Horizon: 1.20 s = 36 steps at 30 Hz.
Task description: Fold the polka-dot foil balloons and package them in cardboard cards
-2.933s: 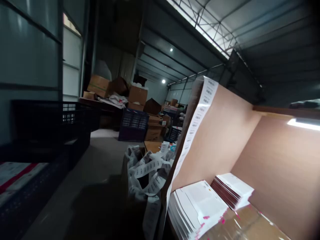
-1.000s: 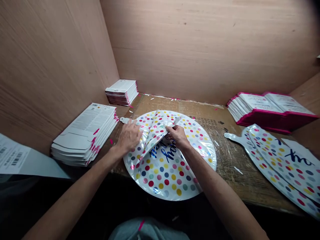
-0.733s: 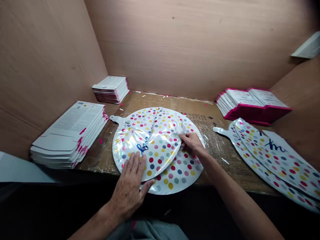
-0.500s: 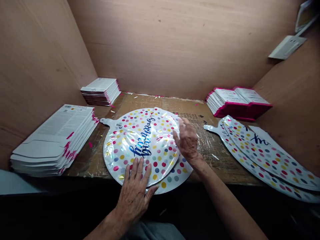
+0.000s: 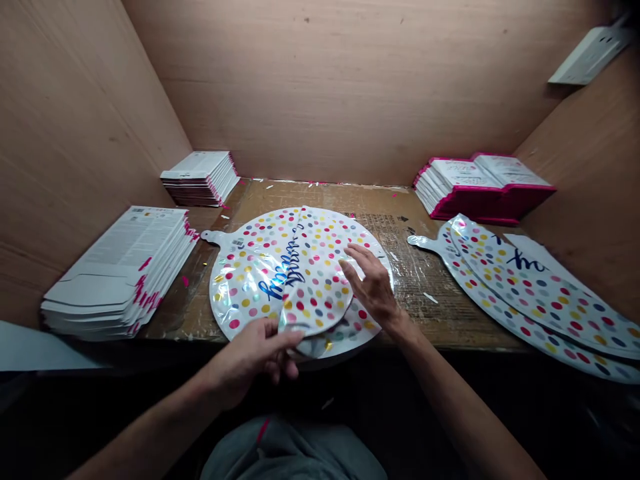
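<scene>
A round white foil balloon [image 5: 255,267] with coloured dots and blue lettering lies flat on the brown cardboard surface [image 5: 330,193], its tab pointing left. Its right part is folded over, with a curved edge on top. Below it, at the front edge, my left hand [image 5: 263,353] pinches the folded foil between thumb and fingers. Over the right side hovers my right hand [image 5: 370,280], fingers apart and curved, holding nothing. More dotted balloons [image 5: 530,287] lie overlapped and folded at the right.
Two stacks of white cards with pink edges, a large one [image 5: 105,267] and a smaller one [image 5: 200,175], stand at the left. Pink-edged packs [image 5: 480,187] sit at the back right. Wooden panels rise around. A white socket box [image 5: 590,57] hangs upper right.
My left hand has gone from lying flat on the balloon to gripping its lower edge. The foil's fold has shifted, covering part of the lettering. My right hand's fingers have spread.
</scene>
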{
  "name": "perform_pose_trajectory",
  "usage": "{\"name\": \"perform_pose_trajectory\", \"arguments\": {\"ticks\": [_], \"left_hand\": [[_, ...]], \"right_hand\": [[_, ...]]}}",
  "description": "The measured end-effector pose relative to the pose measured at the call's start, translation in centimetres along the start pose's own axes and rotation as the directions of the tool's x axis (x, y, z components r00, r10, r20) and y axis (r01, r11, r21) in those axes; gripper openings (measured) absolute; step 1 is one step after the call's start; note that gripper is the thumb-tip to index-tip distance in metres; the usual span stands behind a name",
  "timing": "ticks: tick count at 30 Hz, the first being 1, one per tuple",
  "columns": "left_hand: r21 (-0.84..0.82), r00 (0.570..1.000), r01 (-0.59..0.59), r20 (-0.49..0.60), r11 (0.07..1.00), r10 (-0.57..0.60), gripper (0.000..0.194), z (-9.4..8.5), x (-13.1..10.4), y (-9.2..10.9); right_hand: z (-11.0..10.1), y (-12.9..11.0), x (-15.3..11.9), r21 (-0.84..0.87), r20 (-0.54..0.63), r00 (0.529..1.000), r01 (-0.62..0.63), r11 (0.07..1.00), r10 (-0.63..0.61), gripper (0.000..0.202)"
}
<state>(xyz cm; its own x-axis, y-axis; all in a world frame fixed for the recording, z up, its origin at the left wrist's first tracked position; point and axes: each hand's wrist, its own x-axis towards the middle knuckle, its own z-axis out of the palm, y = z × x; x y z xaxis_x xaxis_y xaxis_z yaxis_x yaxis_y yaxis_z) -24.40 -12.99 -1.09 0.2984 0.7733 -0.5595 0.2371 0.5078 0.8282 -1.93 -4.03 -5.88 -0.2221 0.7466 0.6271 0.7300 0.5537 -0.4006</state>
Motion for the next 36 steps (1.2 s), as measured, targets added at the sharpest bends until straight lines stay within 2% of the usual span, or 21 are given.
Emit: {"name": "perform_pose_trajectory", "arguments": {"ticks": [1, 2, 4, 5, 6, 8, 10, 12, 13, 15, 17, 18, 19, 21, 22, 23, 25, 28, 31, 32, 36], "left_hand": [[-0.134, 0.999, -0.024, 0.027, 0.991, 0.028, 0.039, -0.3, -0.3, 1.7], [-0.224, 0.997, -0.063, 0.029, 0.973, 0.071, 0.037, -0.5, -0.5, 3.3], [-0.301, 0.987, -0.152, 0.005, 0.942, 0.161, 0.03, -1.0, -1.0, 6.0], [-0.294, 0.981, -0.187, -0.007, 0.938, 0.193, 0.028, -1.3, -1.1, 6.9], [-0.256, 0.979, -0.201, -0.014, 0.945, 0.205, 0.027, -1.6, -1.2, 7.2], [-0.096, 0.988, -0.155, 0.003, 0.983, 0.156, 0.03, -2.4, -1.4, 6.3], [0.155, 0.999, -0.039, 0.037, 0.987, 0.033, 0.035, -3.8, -1.5, 4.1], [0.432, 0.997, 0.054, 0.024, 0.9, -0.072, 0.042, -5.2, -1.5, 1.8], [0.567, 0.996, 0.081, -0.023, 0.82, -0.082, 0.046, -5.8, -1.5, 1.1], [0.78, 0.991, 0.108, -0.131, 0.617, -0.007, 0.052, -6.5, -1.1, 0.9], [0.89, 0.965, 0.073, -0.177, 0.451, 0.194, 0.055, -6.3, 0.5, 2.0], [0.918, 0.936, 0.012, -0.149, 0.396, 0.319, 0.056, -6.0, 1.8, 2.7], [0.934, 0.889, -0.071, -0.099, 0.35, 0.446, 0.058, -5.5, 3.5, 3.4], [0.947, 0.759, -0.242, 0.05, 0.21, 0.649, 0.062, -4.4, 7.5, 4.0], [0.945, 0.718, -0.301, 0.135, 0.129, 0.683, 0.065, -3.9, 9.6, 3.9], [0.938, 0.699, -0.341, 0.21, 0.06, 0.684, 0.067, -3.5, 11.5, 3.6], [0.92, 0.698, -0.39, 0.313, -0.024, 0.644, 0.066, -3.0, 14.3, 2.6], [0.9, 0.69, -0.433, 0.364, -0.046, 0.626, 0.065, -3.0, 15.7, 1.3], [0.891, 0.639, -0.453, 0.353, -0.037, 0.683, 0.064, -3.6, 15.3, 0.8], [0.89, 0.634, -0.455, 0.351, -0.035, 0.689, 0.062, -3.8, 15.1, 0.7], [0.896, 0.684, -0.444, 0.334, 0.007, 0.648, 0.064, -4.3, 14.8, 0.5]], "right_hand": [[-1.1, -2.3, -0.5, 0.103, -0.106, 0.989, 0.112, 0.988, -0.101, 0.023], [-2.0, -4.6, -1.1, 0.18, -0.161, 0.961, 0.251, 0.951, -0.224, 0.019], [-2.5, -8.2, -2.5, 0.284, -0.159, 0.868, 0.497, 0.82, -0.471, 0.017], [-2.2, -9.2, -3.3, 0.247, -0.124, 0.849, 0.528, 0.812, -0.514, 0.018], [-1.7, -9.5, -4.1, 0.173, -0.067, 0.872, 0.489, 0.855, -0.485, 0.02], [-0.6, -8.0, -5.7, -0.037, 0.02, 0.952, 0.305, 0.952, -0.304, 0.023], [-0.5, -4.9, -7.5, -0.172, 0.108, 0.981, 0.176, 0.969, -0.159, 0.023], [-1.6, -1.6, -8.9, -0.261, 0.151, 0.987, 0.089, 0.961, -0.05, 0.02], [-2.4, -0.3, -9.4, -0.304, 0.134, 0.991, 0.046, 0.952, -0.005, 0.02], [-3.8, 1.5, -9.5, -0.391, 0.016, 0.999, -0.024, 0.92, 0.033, 0.023], [-4.4, 2.5, -8.8, -0.454, -0.073, 0.996, 0.008, 0.891, -0.046, 0.017], [-4.4, 2.9, -8.2, -0.47, -0.058, 0.992, 0.069, 0.88, -0.109, 0.016], [-4.3, 3.2, -7.5, -0.471, -0.004, 0.984, 0.153, 0.869, -0.176, 0.024], [-3.8, 3.9, -6.2, -0.422, 0.17, 0.944, 0.329, 0.845, -0.282, 0.042], [-3.7, 4.3, -5.6, -0.381, 0.261, 0.911, 0.401, 0.833, -0.319, 0.048], [-3.6, 4.7, -5.1, -0.34, 0.339, 0.874, 0.459, 0.82, -0.349, 0.05], [-3.8, 5.3, -4.3, -0.265, 0.456, 0.797, 0.546, 0.795, -0.396, 0.049], [-4.4, 5.5, -3.2, -0.161, 0.544, 0.713, 0.606, 0.779, -0.443, 0.046], [-4.9, 5.4, -2.3, -0.097, 0.578, 0.687, 0.593, 0.799, -0.441, 0.046], [-4.9, 5.4, -2.1, -0.087, 0.584, 0.684, 0.588, 0.804, -0.437, 0.047], [-4.8, 6.0, -3.0, -0.056, 0.589, 0.637, 0.647, 0.761, -0.498, 0.047]]}}
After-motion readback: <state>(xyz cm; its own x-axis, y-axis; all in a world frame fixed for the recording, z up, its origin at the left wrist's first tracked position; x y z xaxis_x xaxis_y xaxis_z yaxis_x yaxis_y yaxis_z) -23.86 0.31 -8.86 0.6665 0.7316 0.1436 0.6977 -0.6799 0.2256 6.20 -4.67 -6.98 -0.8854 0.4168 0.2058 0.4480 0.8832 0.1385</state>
